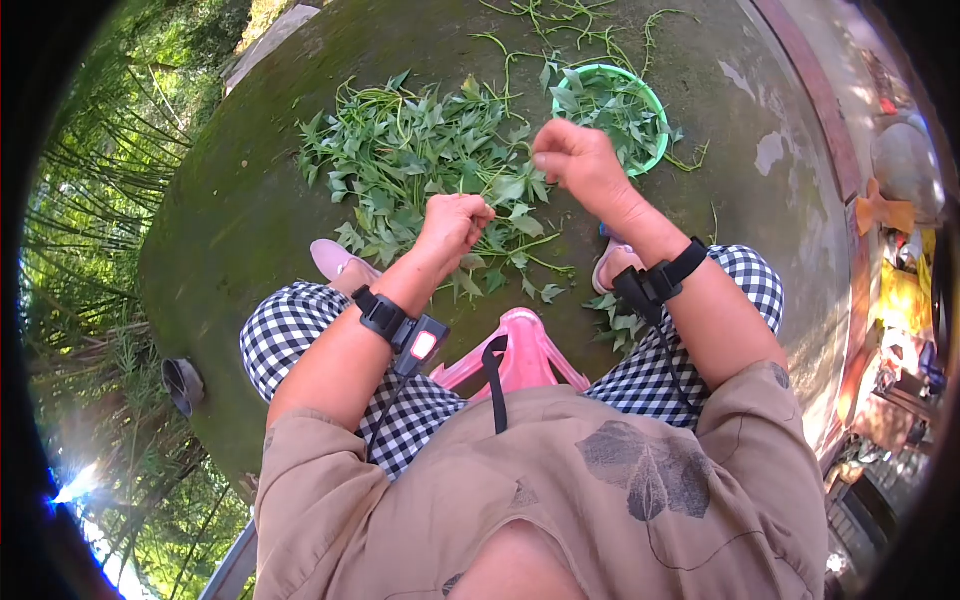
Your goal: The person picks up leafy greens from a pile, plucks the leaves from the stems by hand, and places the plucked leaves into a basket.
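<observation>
My left hand [455, 228] is closed with its fingertips on a leafy green stem [508, 192], whose leaves spread out to the right of the fingers. To the right and a bit higher, my right hand [582, 165] is curled in a pinch. Anything between its fingertips is too small to make out. Beneath both hands lies a wide heap of leafy green stems [405, 150] on the ground. A light green plastic basket [660, 112] holding picked leaves stands just beyond my right hand, which overlaps its lower edge in view.
Bare, thin vine stems [560, 22] lie scattered at the far side. Loose leaves [622, 325] are near my right foot. Part of a pink plastic stool [520, 350] shows between my knees. Mossy concrete [240, 200] surrounds the heap, with bushes at left and assorted items at right.
</observation>
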Motion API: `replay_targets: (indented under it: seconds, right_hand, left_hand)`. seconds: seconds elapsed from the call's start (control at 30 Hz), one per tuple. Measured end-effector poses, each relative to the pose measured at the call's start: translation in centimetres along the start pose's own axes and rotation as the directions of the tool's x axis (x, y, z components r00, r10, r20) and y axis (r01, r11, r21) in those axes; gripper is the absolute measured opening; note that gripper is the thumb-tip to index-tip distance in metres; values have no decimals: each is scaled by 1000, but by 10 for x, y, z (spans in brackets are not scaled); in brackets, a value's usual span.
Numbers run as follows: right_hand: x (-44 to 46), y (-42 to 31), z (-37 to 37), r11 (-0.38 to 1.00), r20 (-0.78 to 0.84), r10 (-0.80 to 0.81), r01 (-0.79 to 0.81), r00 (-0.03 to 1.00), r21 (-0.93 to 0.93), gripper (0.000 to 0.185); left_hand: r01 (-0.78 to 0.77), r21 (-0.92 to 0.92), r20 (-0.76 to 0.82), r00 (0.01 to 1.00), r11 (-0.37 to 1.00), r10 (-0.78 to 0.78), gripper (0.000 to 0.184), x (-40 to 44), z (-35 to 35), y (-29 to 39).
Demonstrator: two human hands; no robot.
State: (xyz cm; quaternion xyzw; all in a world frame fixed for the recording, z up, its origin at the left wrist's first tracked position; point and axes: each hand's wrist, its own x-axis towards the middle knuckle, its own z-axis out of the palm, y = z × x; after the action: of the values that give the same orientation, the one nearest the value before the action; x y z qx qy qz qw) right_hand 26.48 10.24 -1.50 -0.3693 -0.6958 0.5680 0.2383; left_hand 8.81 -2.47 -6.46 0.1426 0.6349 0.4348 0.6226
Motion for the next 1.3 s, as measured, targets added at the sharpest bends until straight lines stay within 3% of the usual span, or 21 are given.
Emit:
replay_targets:
  seconds: [0.13,0.2,0.23,0.33,0.4,0.47,0.5,0.6,0.7,0.8,0.93,1.03,1.13,1.2,1.27,1.3]
  right_hand:
    - [22,2,-55,998,-298,59,-61,953,4,10]
    - [29,7,-75,964,-532,-12,-133,846,-232,20]
    - [29,8,-81,853,-580,-102,-230,808,-469,30]
    - [27,15,-69,827,-448,31,-275,894,-490,29]
    - [20,23,-36,921,-149,71,-122,986,-370,20]
    - [4,6,5,934,119,341,-321,933,-159,24]
    - [-2,-3,18,922,171,365,-330,915,-201,27]
    - [-16,-8,43,906,126,123,-59,984,-420,18]
    - [-18,2,57,809,131,-316,339,939,-481,14]
    - [-19,4,51,606,293,-380,475,877,-638,18]
    - [-19,6,42,527,375,-414,554,829,-644,19]
    - [-25,3,40,583,343,-420,539,840,-608,15]
    - [-18,-1,29,821,205,-335,392,920,-415,15]
    - [-5,-6,-1,899,99,-258,276,961,-340,15]
    - [8,-6,-40,898,-77,-157,110,985,-425,20]
    - [14,-5,-58,878,-245,-103,-28,964,-478,23]
  left_hand:
    - [117,-57,17,993,992,-116,13,-1,-7,8]
    - [184,-174,60,983,967,-176,13,-4,-6,15]
    - [199,-227,126,977,953,-174,14,1,-11,13]
    - [200,-314,187,971,928,-146,14,4,-11,17]
    - [172,-329,183,976,928,-116,16,5,-11,17]
    - [156,-343,157,982,926,-108,16,5,-7,18]
    - [144,-354,116,987,924,-110,14,2,-2,21]
    - [141,-385,85,989,912,-117,13,7,2,17]
    - [185,-469,92,983,864,-160,15,4,8,18]
    - [235,-497,146,972,835,-186,17,10,7,17]
    - [263,-426,275,949,866,-153,10,8,6,15]
    - [298,-409,269,943,863,-197,14,5,9,15]
    - [285,-348,104,959,893,-265,9,10,10,12]
    - [239,-246,88,971,939,-224,12,12,6,14]
    - [221,-199,140,971,955,-196,19,10,4,15]
    - [227,-202,200,962,953,-187,23,9,3,15]
